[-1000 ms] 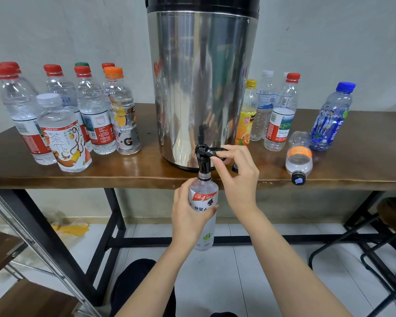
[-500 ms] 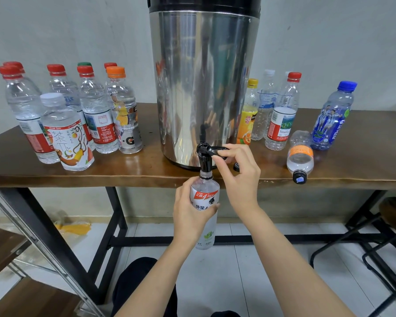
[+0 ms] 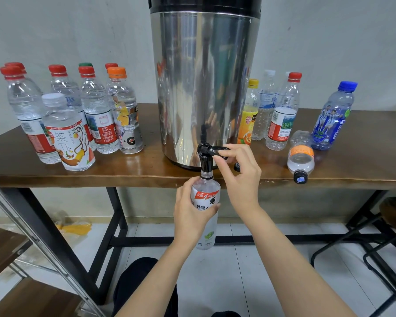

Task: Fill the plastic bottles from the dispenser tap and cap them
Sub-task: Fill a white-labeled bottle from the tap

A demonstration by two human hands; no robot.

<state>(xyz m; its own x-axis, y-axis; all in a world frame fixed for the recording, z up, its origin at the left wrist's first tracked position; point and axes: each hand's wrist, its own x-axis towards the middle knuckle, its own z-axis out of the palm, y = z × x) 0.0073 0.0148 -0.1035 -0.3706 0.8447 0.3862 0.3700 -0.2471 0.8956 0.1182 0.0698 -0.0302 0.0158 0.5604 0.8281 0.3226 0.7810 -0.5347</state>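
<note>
Clear white-labelled plastic bottle [image 3: 205,195]: below front edge of brown wooden table [image 3: 133,171], mouth under black dispenser tap [image 3: 205,160]. Left hand [image 3: 189,212] grips it; right hand [image 3: 239,171] pinches the lever [image 3: 215,149]. Risk: late lever release overflows; drifting mouth spills.

I see a brown wooden table [image 3: 146,172] just behind the grip. The steel dispenser [image 3: 206,88] stands on it straight beyond the grip. Capped bottles [image 3: 89,115] cluster well left and upright bottles [image 3: 281,115] stand to the right. An orange-labelled bottle [image 3: 301,156] lies on its side there, and a loose black cap [image 3: 237,166] lies just right of the grip.
</note>
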